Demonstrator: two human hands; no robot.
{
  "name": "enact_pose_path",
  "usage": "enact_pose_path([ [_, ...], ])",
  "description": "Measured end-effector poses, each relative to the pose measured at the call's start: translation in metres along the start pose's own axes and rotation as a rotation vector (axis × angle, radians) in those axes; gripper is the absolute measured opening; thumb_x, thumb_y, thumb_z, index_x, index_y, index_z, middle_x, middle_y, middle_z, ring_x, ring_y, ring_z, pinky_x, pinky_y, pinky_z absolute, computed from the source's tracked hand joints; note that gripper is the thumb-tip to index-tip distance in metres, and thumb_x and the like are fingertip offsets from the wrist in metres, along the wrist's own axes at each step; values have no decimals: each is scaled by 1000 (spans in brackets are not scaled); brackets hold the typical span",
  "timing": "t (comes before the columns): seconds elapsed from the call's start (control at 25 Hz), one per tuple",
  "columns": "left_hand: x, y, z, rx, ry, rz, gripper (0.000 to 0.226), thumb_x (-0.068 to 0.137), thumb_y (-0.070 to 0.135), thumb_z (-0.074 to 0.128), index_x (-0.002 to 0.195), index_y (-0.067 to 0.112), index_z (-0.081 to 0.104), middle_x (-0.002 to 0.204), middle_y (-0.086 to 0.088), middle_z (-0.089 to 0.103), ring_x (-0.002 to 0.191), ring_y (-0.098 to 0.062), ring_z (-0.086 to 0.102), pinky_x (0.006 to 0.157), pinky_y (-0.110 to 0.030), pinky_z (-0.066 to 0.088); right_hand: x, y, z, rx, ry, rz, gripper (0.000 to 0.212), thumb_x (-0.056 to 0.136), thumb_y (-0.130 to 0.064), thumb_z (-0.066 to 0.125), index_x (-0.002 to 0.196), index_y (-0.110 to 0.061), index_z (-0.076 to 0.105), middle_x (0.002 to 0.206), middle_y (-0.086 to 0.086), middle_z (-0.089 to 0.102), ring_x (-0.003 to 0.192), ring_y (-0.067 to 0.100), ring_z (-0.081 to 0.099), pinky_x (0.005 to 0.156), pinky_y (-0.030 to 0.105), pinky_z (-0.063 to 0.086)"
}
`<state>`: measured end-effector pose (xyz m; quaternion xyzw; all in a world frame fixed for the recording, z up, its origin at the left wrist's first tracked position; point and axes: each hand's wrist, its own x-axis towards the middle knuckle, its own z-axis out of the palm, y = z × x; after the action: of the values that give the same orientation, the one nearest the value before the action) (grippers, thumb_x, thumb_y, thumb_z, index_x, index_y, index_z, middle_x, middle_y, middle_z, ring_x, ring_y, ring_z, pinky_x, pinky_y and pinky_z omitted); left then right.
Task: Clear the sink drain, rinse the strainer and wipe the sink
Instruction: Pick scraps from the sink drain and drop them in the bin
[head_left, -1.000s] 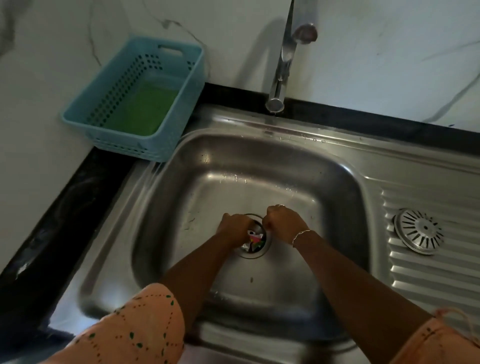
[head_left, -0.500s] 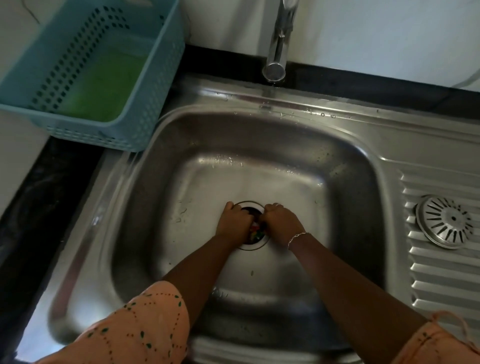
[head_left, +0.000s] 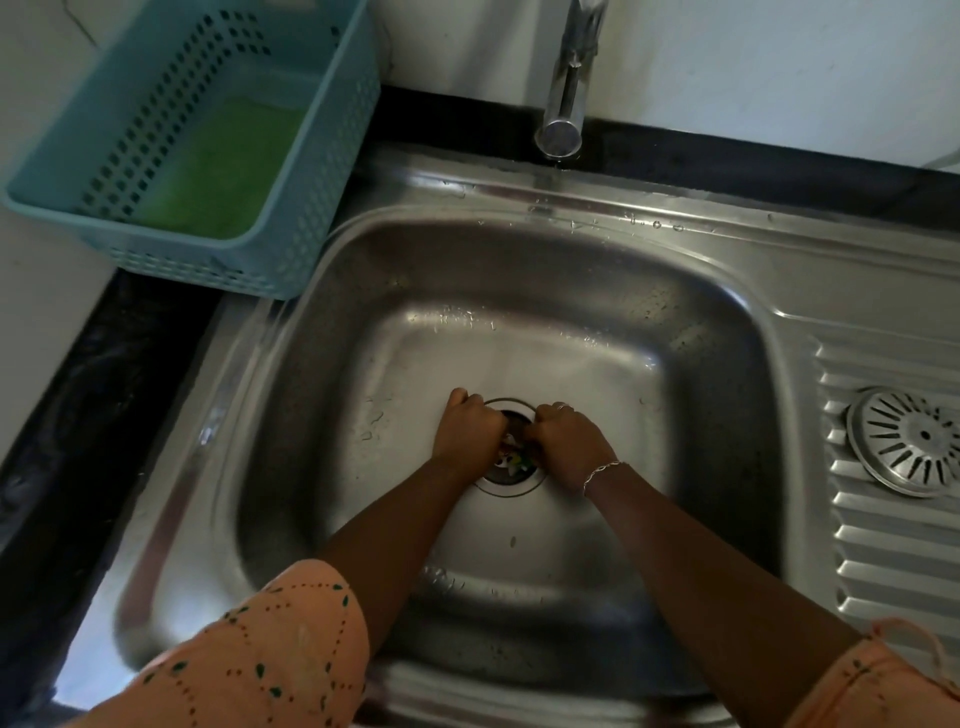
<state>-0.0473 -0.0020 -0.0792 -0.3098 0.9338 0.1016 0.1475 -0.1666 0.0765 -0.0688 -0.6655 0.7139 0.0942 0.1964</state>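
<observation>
hands: two, your left hand (head_left: 470, 434) and right hand (head_left: 566, 441), at the one round drain opening (head_left: 511, 486) of the stainless steel sink (head_left: 363, 312) | fingers (head_left: 543, 420): curled over coloured scraps (head_left: 514, 460), pinch hidden, cannot tell | strainer: one round slotted metal strainer (head_left: 909, 441) on the ribbed drainboard (head_left: 893, 545), right | one teal plastic basket (head_left: 332, 171)

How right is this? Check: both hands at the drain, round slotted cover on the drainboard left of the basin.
Wrong side: the head view shows the round slotted cover on the drainboard right of the basin. Left hand and right hand are at the drain.
</observation>
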Motion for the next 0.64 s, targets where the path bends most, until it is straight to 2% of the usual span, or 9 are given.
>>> enact_pose_path([
  [0.2,-4,-11,-5,-40,10,-52,25,88,32,53,93,13,68,94,-9,70,96,-25,53,93,-34,30,9,-7,4,-56,-3,-53,33,91,-13,44,121,-17,57,124,12,51,117,31,45,92,38,36],
  [0.36,-12,-10,-2,-54,0,-66,23,87,30,54,95,12,67,95,-10,69,97,-26,54,92,-34,30,9,-11,6,-81,-34,-60,31,92,-15,44,118,-17,59,127,12,50,120,31,43,95,39,35],
  [0.52,-13,-9,-6,-62,15,-72,21,87,23,51,95,13,67,96,-9,70,98,-25,54,93,-34,29,7,-8,0,-22,17,-6,30,90,-10,44,116,-14,60,119,12,56,112,31,49,89,37,40],
  [0.64,-12,-10,-21,-53,58,-85,20,87,22,51,94,15,68,96,-7,70,97,-25,55,93,-34,29,3,-2,-17,135,92,53,23,87,-10,50,103,-11,66,106,12,62,103,30,54,84,36,44],
])
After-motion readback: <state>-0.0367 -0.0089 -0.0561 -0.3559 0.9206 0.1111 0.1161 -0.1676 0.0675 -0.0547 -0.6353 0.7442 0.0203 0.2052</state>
